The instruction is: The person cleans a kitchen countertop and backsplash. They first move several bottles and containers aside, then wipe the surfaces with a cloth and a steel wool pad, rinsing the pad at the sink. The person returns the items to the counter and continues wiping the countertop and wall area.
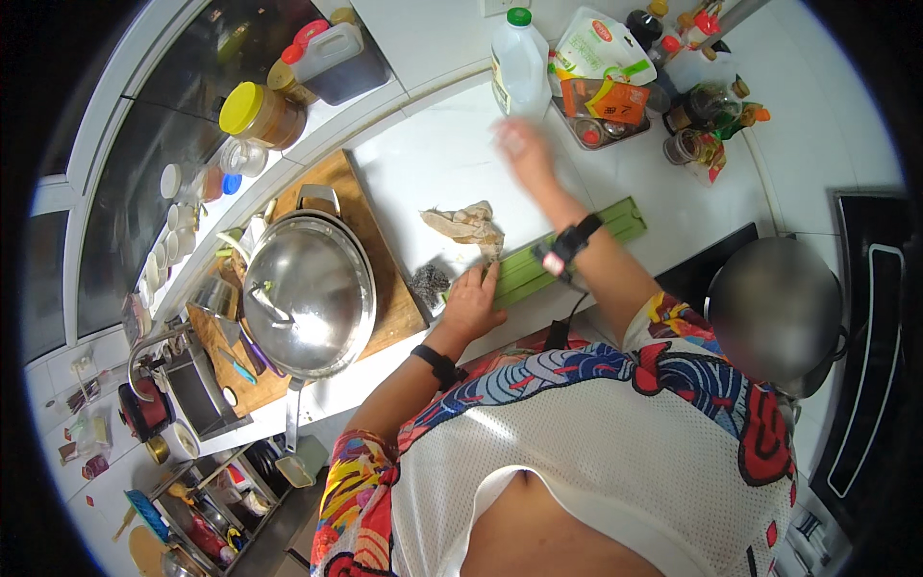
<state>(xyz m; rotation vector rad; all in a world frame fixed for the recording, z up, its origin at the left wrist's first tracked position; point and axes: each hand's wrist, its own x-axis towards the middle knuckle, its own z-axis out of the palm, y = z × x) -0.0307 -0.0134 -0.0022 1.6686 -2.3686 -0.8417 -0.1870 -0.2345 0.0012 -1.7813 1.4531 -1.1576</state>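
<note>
Green stalks [577, 248] under left hand [471, 303], right hand [524, 144] raised above

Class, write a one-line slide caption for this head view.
Left hand presses green stalks on a white counter beside a lidded wok; right hand raised, blurred.

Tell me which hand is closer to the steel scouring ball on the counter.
Left. The left hand rests on the green stalks right beside the scouring ball; the right hand is raised far beyond it, near the bottle.
</note>
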